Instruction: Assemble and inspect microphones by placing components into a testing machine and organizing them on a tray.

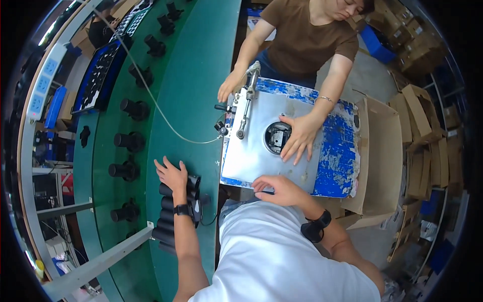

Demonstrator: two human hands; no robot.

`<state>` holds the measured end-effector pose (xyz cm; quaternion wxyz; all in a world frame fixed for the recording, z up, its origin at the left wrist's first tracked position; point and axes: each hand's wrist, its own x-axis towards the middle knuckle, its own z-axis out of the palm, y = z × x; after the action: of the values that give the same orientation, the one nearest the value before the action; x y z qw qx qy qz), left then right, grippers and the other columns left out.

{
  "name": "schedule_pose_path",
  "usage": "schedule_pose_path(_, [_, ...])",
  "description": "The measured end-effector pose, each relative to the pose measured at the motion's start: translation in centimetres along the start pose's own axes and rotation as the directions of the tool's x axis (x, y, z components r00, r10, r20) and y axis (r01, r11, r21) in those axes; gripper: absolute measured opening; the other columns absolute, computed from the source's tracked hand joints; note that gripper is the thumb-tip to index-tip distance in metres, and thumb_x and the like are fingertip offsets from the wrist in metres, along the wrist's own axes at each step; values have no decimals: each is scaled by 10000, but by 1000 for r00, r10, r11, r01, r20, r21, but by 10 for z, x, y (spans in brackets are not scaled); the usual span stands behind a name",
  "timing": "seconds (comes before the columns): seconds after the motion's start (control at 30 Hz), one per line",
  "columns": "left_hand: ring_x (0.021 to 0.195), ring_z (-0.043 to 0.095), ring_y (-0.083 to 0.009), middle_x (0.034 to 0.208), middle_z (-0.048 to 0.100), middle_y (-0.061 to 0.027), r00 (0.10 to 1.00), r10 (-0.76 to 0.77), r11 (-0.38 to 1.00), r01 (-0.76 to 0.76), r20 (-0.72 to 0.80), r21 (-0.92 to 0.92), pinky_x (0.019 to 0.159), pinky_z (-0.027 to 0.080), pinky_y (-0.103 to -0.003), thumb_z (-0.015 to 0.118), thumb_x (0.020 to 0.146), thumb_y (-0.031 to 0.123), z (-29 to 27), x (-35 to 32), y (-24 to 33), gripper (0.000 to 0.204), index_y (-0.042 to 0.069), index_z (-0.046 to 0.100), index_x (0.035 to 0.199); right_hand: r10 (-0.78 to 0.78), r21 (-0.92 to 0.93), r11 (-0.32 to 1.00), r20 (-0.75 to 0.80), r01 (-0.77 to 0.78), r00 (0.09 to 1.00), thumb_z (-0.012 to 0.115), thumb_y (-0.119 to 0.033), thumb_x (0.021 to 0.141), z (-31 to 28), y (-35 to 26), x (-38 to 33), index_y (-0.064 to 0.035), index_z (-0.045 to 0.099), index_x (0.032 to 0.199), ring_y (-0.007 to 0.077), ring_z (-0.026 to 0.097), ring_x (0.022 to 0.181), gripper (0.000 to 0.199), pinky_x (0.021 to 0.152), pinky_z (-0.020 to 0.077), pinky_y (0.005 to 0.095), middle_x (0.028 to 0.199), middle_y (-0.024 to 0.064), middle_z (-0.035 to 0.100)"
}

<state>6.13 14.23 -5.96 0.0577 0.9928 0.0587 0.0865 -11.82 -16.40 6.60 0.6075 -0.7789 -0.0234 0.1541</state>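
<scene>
A single head-worn fisheye view looks steeply down from close above the table [261, 156], facing across it; the wearer's forearms enter from the lower edge.

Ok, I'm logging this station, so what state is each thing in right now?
Left hand: open, resting on black cylinders lying in a row.
Right hand: flat on the metal plate edge, holding nothing.
Lever: lying down across the plate, co-worker's hand at its end.
Cardboard box: open.
</scene>
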Motion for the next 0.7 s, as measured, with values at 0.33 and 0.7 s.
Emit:
schedule_pose_path(0.33, [689, 648, -289, 1096, 593, -117, 445, 884, 261, -725, -145, -637, 638, 527, -365, 702, 793, 230, -115, -60, 200, 353, 42, 588, 1068, 318, -443, 640, -591, -628, 741, 619, -518, 819, -74, 12, 11, -42, 713, 809, 353, 670, 740, 486, 660, 522, 437, 755, 185, 679])
schedule_pose_path(0.7, [613, 634, -288, 847, 574, -67, 12, 1000, 5, -873, -12, -488, 528, 510, -396, 630, 854, 401, -46, -35, 226, 326, 91, 560, 924, 503, -879, 111, -354, -465, 789, 631, -303, 722, -122, -3, 108, -70, 741, 914, 312, 676, 951, 322, 793, 542, 406, 981, 156, 708])
